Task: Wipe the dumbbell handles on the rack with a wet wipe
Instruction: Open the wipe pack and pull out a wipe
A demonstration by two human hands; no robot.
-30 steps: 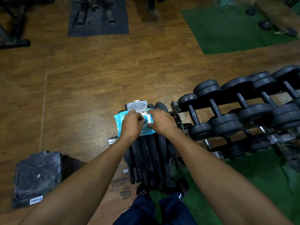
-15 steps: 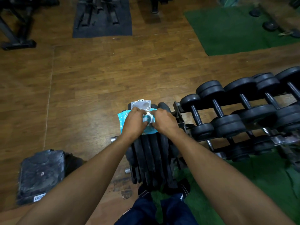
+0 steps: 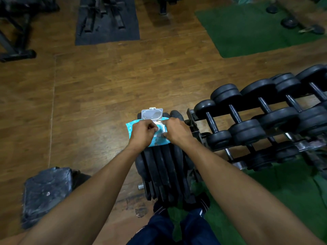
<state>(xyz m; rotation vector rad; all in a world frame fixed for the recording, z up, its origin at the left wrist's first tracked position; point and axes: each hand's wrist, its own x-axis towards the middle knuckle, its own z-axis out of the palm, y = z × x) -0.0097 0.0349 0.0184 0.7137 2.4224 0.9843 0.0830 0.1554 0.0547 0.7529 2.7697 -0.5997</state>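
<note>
while both hands meet at centre frame, we note the wet wipe pack [image 3: 131,129], light blue, lying on a stack of black weight plates [image 3: 164,167], its white flip lid [image 3: 151,114] standing open. left hand [image 3: 142,133] presses on the pack, fingers curled; right hand [image 3: 176,130] pinches at the opening, and we cannot tell whether a wipe is gripped. dumbbells [image 3: 247,121] sit untouched on the rack [image 3: 192,119], right of frame.

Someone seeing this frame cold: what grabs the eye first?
The bright blue wet wipe pack, its white lid flipped open, on a stack of black weight plates at centre. Both hands, left hand and right hand, work at its opening. To the right, black dumbbells fill a rack.
</note>
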